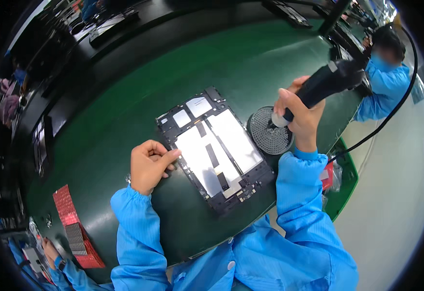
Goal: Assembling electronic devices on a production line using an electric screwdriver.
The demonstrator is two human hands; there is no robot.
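An opened tablet [241, 140], its back off and its silvery battery panels showing, lies slanted on the green bench in front of me. At its left edge is my left hand [150, 164], fingers curled and thumb against the rim. My right hand [303, 109] is wrapped around a black electric screwdriver [324, 83] with a pale nose. That nose points down at a round dish full of small holes [271, 138], just right of the tablet. The screwdriver's very tip is hard to make out.
Red bubble wrap [65, 203] lies at the left, bearing a dark grid-like piece [76, 238]. A black cable [391, 114] loops down on the right above a green bin [348, 182]. A person in blue [386, 89] sits at the far right; another person's hands [51, 252] show lower left.
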